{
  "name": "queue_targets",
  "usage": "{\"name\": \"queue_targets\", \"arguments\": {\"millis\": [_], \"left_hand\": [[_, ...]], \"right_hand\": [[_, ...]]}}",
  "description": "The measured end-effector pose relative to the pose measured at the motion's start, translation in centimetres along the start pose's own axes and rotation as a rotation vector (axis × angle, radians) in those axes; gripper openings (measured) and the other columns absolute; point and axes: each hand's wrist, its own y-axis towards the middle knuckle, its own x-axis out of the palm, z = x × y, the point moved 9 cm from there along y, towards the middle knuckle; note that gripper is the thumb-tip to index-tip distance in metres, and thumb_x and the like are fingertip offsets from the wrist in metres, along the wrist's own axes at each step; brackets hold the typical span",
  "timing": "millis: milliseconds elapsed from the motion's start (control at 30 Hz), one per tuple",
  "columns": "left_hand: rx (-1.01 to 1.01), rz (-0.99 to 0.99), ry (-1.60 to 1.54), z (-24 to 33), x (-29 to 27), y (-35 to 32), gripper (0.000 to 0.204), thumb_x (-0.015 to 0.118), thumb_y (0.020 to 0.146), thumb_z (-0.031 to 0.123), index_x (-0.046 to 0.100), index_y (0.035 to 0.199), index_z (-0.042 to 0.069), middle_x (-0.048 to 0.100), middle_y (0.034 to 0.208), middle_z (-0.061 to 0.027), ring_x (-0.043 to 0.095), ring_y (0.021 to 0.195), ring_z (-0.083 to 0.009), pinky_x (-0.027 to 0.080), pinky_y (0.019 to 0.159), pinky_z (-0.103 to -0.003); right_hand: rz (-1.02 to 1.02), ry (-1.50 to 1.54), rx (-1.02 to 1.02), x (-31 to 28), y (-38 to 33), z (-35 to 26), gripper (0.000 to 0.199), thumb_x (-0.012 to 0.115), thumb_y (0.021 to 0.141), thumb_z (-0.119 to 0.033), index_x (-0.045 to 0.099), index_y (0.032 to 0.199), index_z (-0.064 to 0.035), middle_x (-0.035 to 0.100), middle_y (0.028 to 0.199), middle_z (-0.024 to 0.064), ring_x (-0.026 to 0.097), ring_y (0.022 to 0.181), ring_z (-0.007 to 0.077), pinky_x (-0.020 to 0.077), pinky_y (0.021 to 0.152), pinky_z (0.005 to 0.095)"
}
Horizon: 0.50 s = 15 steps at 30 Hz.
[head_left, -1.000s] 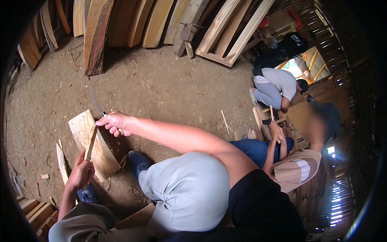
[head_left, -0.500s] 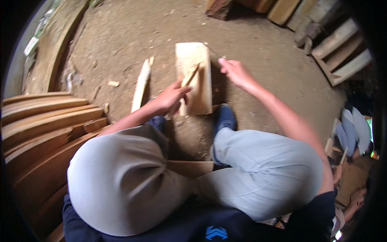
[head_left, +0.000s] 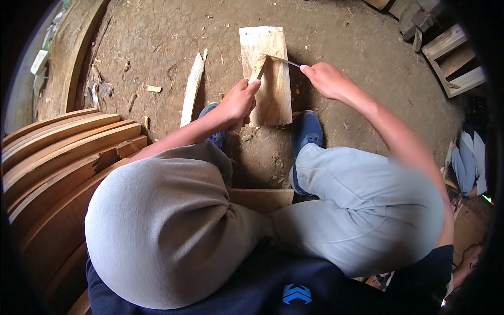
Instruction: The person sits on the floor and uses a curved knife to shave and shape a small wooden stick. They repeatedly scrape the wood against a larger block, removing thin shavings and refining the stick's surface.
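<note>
My left hand (head_left: 239, 105) is closed around a short wooden stick (head_left: 258, 69), which slants up and away over a pale wooden block (head_left: 277, 97). The block stands on the ground between my feet. In my right hand (head_left: 326, 80), to the right of the block, is a knife (head_left: 286, 61) with a narrow blade; my fingers wrap its handle and mostly hide it. The blade points left and meets or crosses the stick's far end; I cannot tell whether it cuts in.
A split, pointed piece of wood (head_left: 192, 92) lies left of the block. Curved boards (head_left: 68, 139) are stacked by my left leg. Wooden frames (head_left: 455, 58) stand at the far right. Chips litter the dirt floor (head_left: 168, 58). Another person's arm (head_left: 467, 257) shows at the right edge.
The knife blade has come from beside the block's far right corner to the stick's far end. My view has shifted, so the block appears higher in the picture.
</note>
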Motion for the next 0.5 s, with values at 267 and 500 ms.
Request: {"name": "queue_targets", "arguments": {"millis": [267,500], "left_hand": [[-0.012,0.011,-0.058,-0.3,0.3,0.2,0.034,0.041,0.102,0.040,0.041,0.087,0.009,0.042,0.063,-0.0007,0.041,0.041,-0.0125,0.037,0.036,-0.030],[-0.094,0.020,-0.146,-0.1,1.5,-0.2,0.032,0.038,0.102,0.041,0.043,0.093,0.011,0.042,0.066,-0.0014,0.040,0.043,-0.0132,0.036,0.038,-0.031]], "right_hand": [[0.127,-0.111,-0.064,-1.0,-0.3,-1.1,0.061,0.036,0.101,-0.041,0.060,0.079,0.0107,0.060,0.081,0.0349,0.062,0.085,0.0495,0.0475,0.078,0.0531],[0.140,-0.252,-0.016,-2.3,-2.0,-4.1,0.057,0.035,0.103,-0.034,0.065,0.083,0.0097,0.065,0.086,0.0313,0.064,0.086,0.0468,0.0511,0.079,0.0521]]}}
